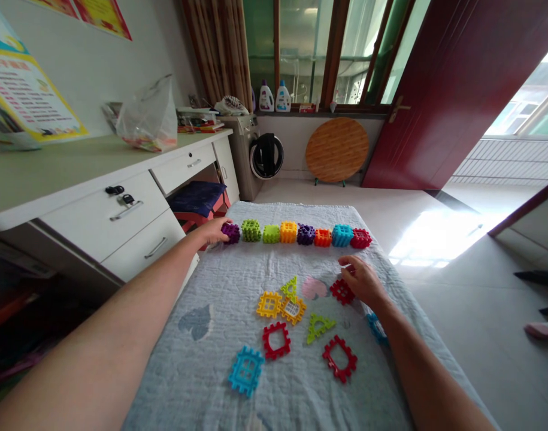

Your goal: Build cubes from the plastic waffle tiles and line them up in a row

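Observation:
A row of several plastic block cubes runs across the far part of a grey-blue quilt [220, 371]. My left hand [213, 230] reaches to the row's left end and grips the purple cube [231, 232]. Beside it stand a green cube [251, 230], a lime one, an orange one, and others, ending in a red cube [360, 238]. My right hand [362, 280] rests on the quilt, fingers touching a flat red tile [342, 291]. Loose flat tiles lie nearer me: yellow [269, 304], red [276, 340], blue [246, 370], a green triangle [318, 326].
A white desk with drawers [125, 209] stands close on the left, a stool with a dark cushion [197, 200] under it. A washing machine [256, 152] and a round wooden board [336, 149] stand at the far wall. Tiled floor lies to the right.

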### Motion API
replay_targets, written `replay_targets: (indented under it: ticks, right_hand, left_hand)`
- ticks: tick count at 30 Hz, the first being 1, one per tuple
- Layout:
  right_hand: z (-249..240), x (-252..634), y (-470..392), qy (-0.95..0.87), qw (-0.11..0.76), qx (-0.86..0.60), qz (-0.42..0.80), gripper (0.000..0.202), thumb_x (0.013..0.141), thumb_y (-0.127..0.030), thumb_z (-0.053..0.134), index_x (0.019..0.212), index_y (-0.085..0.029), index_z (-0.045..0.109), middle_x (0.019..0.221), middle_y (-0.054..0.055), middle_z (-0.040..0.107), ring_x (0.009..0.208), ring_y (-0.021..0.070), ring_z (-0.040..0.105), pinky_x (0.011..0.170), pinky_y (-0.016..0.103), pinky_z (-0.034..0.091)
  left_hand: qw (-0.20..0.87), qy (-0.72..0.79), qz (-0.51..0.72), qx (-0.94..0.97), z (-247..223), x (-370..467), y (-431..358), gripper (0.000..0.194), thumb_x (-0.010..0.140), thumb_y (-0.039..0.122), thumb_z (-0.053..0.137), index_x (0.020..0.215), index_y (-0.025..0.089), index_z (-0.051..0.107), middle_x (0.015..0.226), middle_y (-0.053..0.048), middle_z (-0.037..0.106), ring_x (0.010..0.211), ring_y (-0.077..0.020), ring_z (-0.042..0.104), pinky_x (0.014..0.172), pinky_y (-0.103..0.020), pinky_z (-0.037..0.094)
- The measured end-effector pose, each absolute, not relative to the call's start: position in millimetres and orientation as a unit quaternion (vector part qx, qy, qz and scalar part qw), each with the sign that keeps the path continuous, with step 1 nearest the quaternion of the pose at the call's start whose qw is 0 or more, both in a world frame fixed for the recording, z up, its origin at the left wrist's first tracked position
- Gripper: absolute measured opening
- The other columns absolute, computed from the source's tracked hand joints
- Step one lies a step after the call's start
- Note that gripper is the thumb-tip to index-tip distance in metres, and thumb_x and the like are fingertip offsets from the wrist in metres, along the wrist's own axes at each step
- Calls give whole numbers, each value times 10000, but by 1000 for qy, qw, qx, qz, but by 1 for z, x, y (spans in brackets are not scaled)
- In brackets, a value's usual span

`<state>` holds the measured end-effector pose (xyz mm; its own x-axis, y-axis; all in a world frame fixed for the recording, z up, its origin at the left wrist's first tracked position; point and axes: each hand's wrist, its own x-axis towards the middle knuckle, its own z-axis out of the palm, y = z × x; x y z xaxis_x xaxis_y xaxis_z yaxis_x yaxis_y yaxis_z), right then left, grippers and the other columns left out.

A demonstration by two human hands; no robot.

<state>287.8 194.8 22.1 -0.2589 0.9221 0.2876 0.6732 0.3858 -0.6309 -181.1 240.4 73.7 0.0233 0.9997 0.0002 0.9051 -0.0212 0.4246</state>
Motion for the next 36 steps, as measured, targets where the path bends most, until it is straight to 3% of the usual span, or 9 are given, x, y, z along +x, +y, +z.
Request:
replay_targets:
  ticks: [5,9,12,16,22,28,33,36]
  right_hand:
    - [23,288,195,-774,317,-512,198,243,749,-209,474,943,-172,615,884,45,646,627,122,570,648,273,478]
    - [25,289,195,-793,285,-500,202,236,739,-207,504,939,-166,622,829,34,631,652,133,560,657,272,470]
    - [25,290,194,-810,258,-479,218,231,738,-206,529,940,-166,633,848,36,610,668,132,561,658,265,467]
    - [27,289,192,-832,231,-462,203,231,742,-208,562,953,-165,644,929,50,582,762,150,572,738,285,463]
    - [26,290,190,-850,209,-448,179,235,767,-208,560,983,-158,637,965,59,556,852,168,560,819,311,440]
    - [30,283,186,-851,224,-444,167,222,781,-191,550,988,-169,624,954,60,571,860,180,552,822,333,430]
    - [57,245,154,-897,220,-353,149,61,795,-241,600,826,-190,591,823,40,579,809,186,525,774,324,409]
    - [64,219,131,-925,157,-310,154,310,716,-429,705,854,-189,566,812,37,582,765,187,516,722,309,403]
  left_hand:
    - [60,696,196,688,80,-168,224,800,527,378,697,1252,127,472,1267,-155,508,1241,-345,409,1046,-421,319]
    - [-47,655,287,698,86,-129,182,679,669,358,650,1285,163,439,1311,-131,458,1274,-304,374,1106,-425,247]
    - [12,624,311,717,83,-86,140,528,736,334,613,1233,204,490,1271,-100,498,1235,-277,426,1081,-421,307]
    - [170,577,283,747,75,-30,94,319,812,298,530,1123,241,573,1139,-62,591,1077,-232,556,980,-388,421]
    - [223,532,175,798,60,-3,70,487,676,306,693,1148,245,590,1240,-80,559,1171,-290,482,1021,-421,360]
    - [282,532,210,770,49,-23,79,534,646,318,731,1157,261,587,1224,-63,564,1171,-266,486,1026,-422,367]
    - [342,531,263,729,46,-33,77,453,738,353,674,1171,250,593,1224,-64,556,1139,-223,535,1003,-370,414]
    - [336,536,259,730,46,-34,75,488,697,335,711,1164,247,599,1222,-64,556,1166,-235,519,1004,-375,423]
